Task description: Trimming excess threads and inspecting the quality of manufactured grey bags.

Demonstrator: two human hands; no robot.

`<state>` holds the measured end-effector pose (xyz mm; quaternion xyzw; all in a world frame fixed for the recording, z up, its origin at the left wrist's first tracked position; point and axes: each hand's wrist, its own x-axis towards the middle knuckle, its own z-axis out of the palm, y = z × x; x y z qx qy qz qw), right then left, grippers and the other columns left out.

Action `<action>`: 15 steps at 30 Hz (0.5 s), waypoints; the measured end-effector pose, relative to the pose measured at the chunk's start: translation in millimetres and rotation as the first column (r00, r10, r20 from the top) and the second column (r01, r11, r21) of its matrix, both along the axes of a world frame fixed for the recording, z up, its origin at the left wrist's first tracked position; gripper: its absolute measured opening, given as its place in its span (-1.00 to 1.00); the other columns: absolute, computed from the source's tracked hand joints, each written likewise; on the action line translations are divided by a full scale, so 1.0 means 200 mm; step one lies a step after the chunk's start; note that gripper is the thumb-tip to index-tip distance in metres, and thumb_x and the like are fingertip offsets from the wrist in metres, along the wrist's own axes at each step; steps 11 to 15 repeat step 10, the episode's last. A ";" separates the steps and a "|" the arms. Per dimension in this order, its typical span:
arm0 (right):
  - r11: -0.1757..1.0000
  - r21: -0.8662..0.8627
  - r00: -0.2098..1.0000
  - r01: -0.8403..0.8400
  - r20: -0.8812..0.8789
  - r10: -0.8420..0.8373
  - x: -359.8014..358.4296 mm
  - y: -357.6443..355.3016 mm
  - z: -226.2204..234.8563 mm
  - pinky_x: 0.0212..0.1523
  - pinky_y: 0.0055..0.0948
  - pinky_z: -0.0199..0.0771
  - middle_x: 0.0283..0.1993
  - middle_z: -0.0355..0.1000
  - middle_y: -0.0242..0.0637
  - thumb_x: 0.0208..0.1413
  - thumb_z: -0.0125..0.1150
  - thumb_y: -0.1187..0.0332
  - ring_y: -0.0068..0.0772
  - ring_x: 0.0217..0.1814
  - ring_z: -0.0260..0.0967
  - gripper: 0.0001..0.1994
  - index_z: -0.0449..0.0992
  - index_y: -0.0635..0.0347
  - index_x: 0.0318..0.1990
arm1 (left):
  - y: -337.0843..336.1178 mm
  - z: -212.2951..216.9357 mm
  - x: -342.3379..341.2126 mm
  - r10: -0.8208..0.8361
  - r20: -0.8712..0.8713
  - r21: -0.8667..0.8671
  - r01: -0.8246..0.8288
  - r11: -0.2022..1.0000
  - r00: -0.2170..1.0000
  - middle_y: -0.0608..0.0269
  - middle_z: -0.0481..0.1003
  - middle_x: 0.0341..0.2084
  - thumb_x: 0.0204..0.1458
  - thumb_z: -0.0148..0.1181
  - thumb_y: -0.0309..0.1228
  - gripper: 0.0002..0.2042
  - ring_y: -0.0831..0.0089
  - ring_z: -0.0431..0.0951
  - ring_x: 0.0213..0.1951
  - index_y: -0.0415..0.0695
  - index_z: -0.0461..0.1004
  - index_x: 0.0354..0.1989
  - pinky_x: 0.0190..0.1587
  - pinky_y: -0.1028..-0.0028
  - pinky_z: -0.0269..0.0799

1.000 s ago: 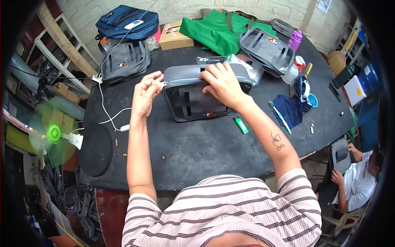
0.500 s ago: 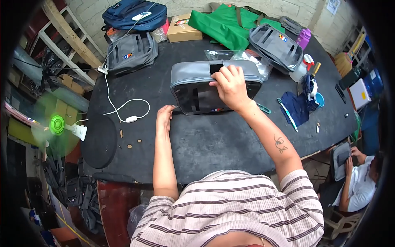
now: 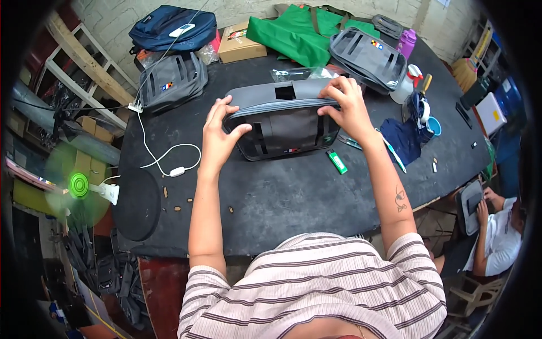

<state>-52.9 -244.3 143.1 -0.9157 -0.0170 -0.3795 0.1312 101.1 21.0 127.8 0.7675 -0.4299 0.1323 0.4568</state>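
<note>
Head view: both hands [image 3: 221,135] [image 3: 345,107] gripping grey bag [image 3: 282,121]; cluttered black table [image 3: 293,198], brick wall [image 3: 248,8]

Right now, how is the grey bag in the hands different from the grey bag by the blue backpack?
The grey bag in the hands stands on its edge, gripped by the left hand and right hand. The grey bag by the blue backpack lies flat, untouched. The held one shows a square hole on top. Both are grey with dark straps.
</note>
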 end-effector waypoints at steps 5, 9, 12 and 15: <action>0.999 -0.035 0.971 0.007 0.239 0.002 0.17 0.00 -0.11 -0.08 -0.24 0.15 -0.25 0.30 -0.35 -0.27 0.25 0.50 -0.19 -0.08 0.21 -0.74 0.43 0.10 -0.32 | -0.09 -0.07 0.09 -0.019 -0.022 -0.274 0.012 0.962 1.000 0.04 0.43 0.00 -0.16 0.12 -0.75 -0.84 0.17 0.47 -0.01 -0.33 0.36 -0.37 -0.08 0.37 0.43; 0.994 -0.100 0.957 -0.049 0.282 0.075 0.31 -0.08 -0.11 -0.03 -0.21 0.13 -0.20 0.35 -0.37 -0.23 0.25 0.50 -0.23 -0.05 0.22 -0.75 0.45 0.08 -0.30 | -0.10 0.00 0.19 0.048 0.024 -0.236 -0.041 0.971 0.999 0.03 0.41 0.04 -0.14 0.14 -0.72 -0.86 0.16 0.43 0.07 -0.32 0.39 -0.36 -0.09 0.40 0.43; 0.994 -0.087 0.963 -0.065 0.257 0.086 0.35 -0.09 -0.11 -0.01 -0.19 0.12 -0.19 0.35 -0.38 -0.19 0.25 0.49 -0.23 -0.05 0.22 -0.77 0.45 0.08 -0.29 | -0.10 0.04 0.21 0.067 -0.031 -0.127 -0.070 0.989 0.997 0.02 0.40 0.06 -0.13 0.14 -0.71 -0.84 0.15 0.43 0.08 -0.32 0.40 -0.33 -0.09 0.42 0.43; 0.994 -0.087 0.963 -0.065 0.257 0.086 0.35 -0.09 -0.11 -0.01 -0.19 0.12 -0.19 0.35 -0.38 -0.19 0.25 0.49 -0.23 -0.05 0.22 -0.77 0.45 0.08 -0.29 | -0.10 0.04 0.21 0.067 -0.031 -0.127 -0.070 0.989 0.997 0.02 0.40 0.06 -0.13 0.14 -0.71 -0.84 0.15 0.43 0.08 -0.32 0.40 -0.33 -0.09 0.42 0.43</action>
